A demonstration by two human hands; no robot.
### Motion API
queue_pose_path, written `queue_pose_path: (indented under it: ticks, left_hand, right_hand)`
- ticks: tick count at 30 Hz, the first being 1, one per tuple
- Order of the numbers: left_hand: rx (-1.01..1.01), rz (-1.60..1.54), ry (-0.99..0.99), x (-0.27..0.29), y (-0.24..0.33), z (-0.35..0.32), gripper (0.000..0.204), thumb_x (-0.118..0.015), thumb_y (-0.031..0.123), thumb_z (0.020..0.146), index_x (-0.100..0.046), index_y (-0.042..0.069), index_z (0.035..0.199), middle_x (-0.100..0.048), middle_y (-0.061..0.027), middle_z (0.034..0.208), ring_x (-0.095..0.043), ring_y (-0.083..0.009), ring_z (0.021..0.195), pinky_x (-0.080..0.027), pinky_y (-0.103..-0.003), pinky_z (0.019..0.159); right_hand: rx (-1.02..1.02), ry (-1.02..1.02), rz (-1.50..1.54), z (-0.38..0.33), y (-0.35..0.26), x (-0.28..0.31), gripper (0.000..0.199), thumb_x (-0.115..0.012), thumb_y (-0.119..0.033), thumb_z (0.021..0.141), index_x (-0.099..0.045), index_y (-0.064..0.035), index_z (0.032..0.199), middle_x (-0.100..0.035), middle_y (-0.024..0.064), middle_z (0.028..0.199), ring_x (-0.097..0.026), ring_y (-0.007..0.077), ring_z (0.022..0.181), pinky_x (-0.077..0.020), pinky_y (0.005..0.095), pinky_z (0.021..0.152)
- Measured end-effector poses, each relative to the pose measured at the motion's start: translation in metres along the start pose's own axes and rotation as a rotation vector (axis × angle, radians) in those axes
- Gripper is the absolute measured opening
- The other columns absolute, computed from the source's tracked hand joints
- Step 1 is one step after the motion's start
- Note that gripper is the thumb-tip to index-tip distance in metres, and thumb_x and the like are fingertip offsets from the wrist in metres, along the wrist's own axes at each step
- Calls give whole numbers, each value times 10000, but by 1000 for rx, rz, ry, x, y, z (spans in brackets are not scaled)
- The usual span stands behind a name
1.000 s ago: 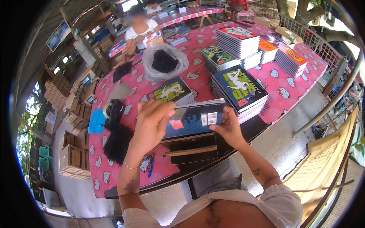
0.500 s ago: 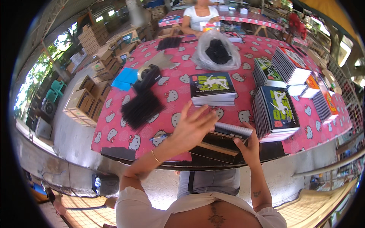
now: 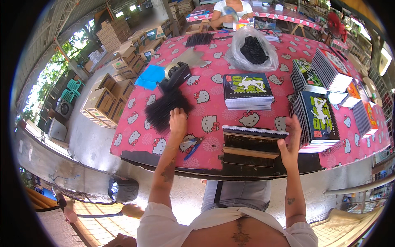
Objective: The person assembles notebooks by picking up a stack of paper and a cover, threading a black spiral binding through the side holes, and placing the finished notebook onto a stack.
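Note:
At the near edge of the pink table, a notebook point(image 3: 255, 131) with its white page edges facing up rests against a dark wooden holder point(image 3: 251, 149). My right hand point(image 3: 291, 142) is at the notebook's right end, thumb and fingers apart, the thumb by its corner. To the left, my left hand point(image 3: 178, 122) reaches onto a pile of black plastic binding coils point(image 3: 164, 109), its bent fingers closed at the pile's near right edge. Which coil they pinch is too small to make out. A blue pen point(image 3: 193, 149) lies close to that forearm.
A notebook stack point(image 3: 248, 92) stands beyond the holder, with taller spiral notebook stacks point(image 3: 317, 121) at right. Behind are a plastic bag point(image 3: 252, 48) of black coils and a tape dispenser point(image 3: 175, 78). Cardboard boxes point(image 3: 103, 99) stand on the floor at left. A person point(image 3: 233, 12) works across the table.
My left hand has moved from above the notebook leftward to the coil pile. My right hand has loosened and opened at the notebook's end. The view has shifted a little.

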State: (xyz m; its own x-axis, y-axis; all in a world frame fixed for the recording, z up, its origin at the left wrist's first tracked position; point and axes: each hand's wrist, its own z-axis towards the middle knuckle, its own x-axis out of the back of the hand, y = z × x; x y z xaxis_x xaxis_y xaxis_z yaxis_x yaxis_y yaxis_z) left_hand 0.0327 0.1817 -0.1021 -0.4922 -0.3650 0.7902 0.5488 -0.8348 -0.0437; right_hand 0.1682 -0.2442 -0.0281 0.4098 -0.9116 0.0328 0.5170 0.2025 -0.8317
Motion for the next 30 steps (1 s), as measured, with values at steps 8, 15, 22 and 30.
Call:
queue_pose_path:
  ticks: [8,15,22,30]
  left_hand:
    - [-81,-364,80,42,34,8,367,-552,-47,928,-549,-10,1294,-556,-218,1100,-591,-396,1025,-518,-466,869]
    - [-4,-862,-68,89,66,-16,445,-522,-57,974,-535,-8,1416,-580,-219,1112,-602,-368,993,-507,-426,892]
    - [-28,-979,-28,160,126,-24,226,-779,87,902,-755,21,1117,-664,-76,803,-528,-151,581,-431,-285,546]
    - [-2,-984,-87,153,128,-20,230,-773,78,918,-764,-6,1131,-662,-87,807,-534,-122,649,-416,-280,568]
  right_hand:
    - [531,-272,-768,37,-56,-85,373,-770,-258,864,-693,-114,1199,-668,118,1172,-642,297,1088,-500,442,926]
    - [406,-305,-741,37,-18,-109,154,-739,-251,870,-694,-135,961,-695,28,737,-677,239,650,-491,387,605]
    - [353,-369,-757,42,-17,-105,137,-739,-199,881,-708,-165,1010,-727,35,806,-670,271,641,-497,393,591]
    - [347,-350,-737,44,-19,-106,100,-718,-220,888,-683,-151,951,-690,35,704,-676,261,623,-512,413,586]
